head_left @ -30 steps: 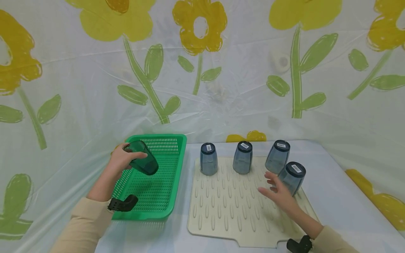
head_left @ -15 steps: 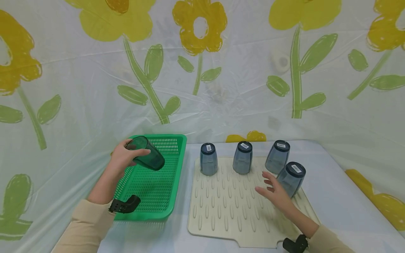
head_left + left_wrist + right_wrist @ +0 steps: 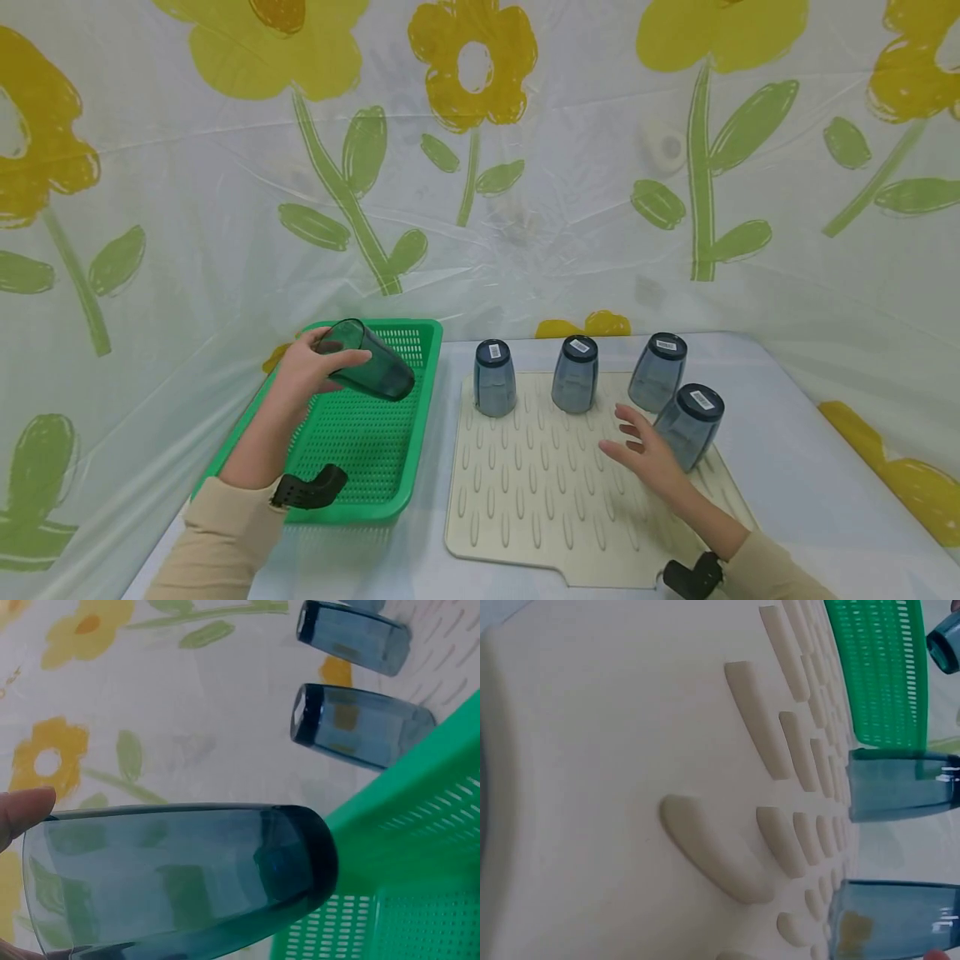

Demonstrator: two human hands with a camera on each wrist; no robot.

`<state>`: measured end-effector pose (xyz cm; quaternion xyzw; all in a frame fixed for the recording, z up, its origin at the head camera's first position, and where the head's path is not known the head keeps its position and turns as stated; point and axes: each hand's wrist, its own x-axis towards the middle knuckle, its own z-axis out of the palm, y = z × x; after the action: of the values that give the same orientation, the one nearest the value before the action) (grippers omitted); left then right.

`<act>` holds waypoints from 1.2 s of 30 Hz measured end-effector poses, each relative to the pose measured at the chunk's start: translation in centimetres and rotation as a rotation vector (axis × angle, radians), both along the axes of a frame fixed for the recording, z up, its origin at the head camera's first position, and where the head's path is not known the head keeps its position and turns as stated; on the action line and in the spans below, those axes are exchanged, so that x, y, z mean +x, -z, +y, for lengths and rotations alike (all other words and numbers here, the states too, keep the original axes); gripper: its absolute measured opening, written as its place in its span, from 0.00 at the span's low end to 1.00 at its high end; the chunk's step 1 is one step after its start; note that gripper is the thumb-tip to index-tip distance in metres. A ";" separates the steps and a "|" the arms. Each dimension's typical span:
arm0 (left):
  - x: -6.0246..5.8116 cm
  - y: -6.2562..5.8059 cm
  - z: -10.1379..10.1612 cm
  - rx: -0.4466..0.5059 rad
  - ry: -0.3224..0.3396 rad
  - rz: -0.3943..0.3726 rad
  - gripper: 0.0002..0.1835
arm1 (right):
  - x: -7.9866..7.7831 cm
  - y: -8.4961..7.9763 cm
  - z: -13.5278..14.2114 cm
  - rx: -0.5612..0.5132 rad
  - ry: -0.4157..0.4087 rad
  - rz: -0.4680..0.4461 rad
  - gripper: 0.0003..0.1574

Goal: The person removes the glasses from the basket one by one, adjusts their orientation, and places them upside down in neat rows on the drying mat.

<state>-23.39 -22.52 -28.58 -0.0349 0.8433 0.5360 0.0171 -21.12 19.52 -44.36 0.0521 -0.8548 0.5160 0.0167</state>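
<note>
A blue-tinted drinking glass [image 3: 377, 367] is gripped near its rim by my left hand [image 3: 307, 367], tilted almost sideways over the green basket [image 3: 426, 417]. In the left wrist view the glass [image 3: 172, 881] lies across the frame, its thick dark base to the right and fingertips at the rim. My right hand [image 3: 645, 450] hovers over the beige draining mat [image 3: 540, 500] with fingers spread and nothing held. Just behind that hand an upside-down glass [image 3: 692, 425] stands on the mat, and it hides part of this glass. Another upturned glass [image 3: 658, 373] stands farther back.
Two more upturned glasses, one [image 3: 495, 379] at the mat's back left corner and one [image 3: 576, 375] at back centre, carry labels on their bases. The white table [image 3: 780, 433] extends right of the mat. A flower-printed curtain [image 3: 570, 183] hangs behind.
My left hand has moved right with the glass, which has risen slightly and tipped closer to level. My right hand has drifted a little left, away from the nearest upturned glass.
</note>
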 end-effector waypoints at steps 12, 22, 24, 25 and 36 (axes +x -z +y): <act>0.0 0.2 2.1 0.071 0.042 -0.006 0.46 | -0.2 -0.4 -0.7 -0.018 -0.017 -0.031 0.45; -0.2 1.0 3.6 0.128 0.067 -0.003 0.45 | -0.3 -1.1 -1.4 -0.032 -0.026 -0.036 0.45; -0.2 1.2 3.9 0.144 0.068 -0.006 0.44 | -0.4 -1.1 -1.5 -0.043 -0.027 -0.040 0.45; -0.3 1.3 4.1 0.149 0.069 -0.006 0.44 | -0.4 -1.1 -1.5 -0.049 -0.027 -0.041 0.45; -0.3 1.9 5.5 0.224 0.078 -0.009 0.44 | -0.6 -1.1 -1.9 -0.069 -0.044 -0.003 0.45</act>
<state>-23.67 -17.04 -30.52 -0.0023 0.7787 0.6258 0.0454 -21.69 17.58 -43.24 0.0693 -0.8351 0.5456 0.0059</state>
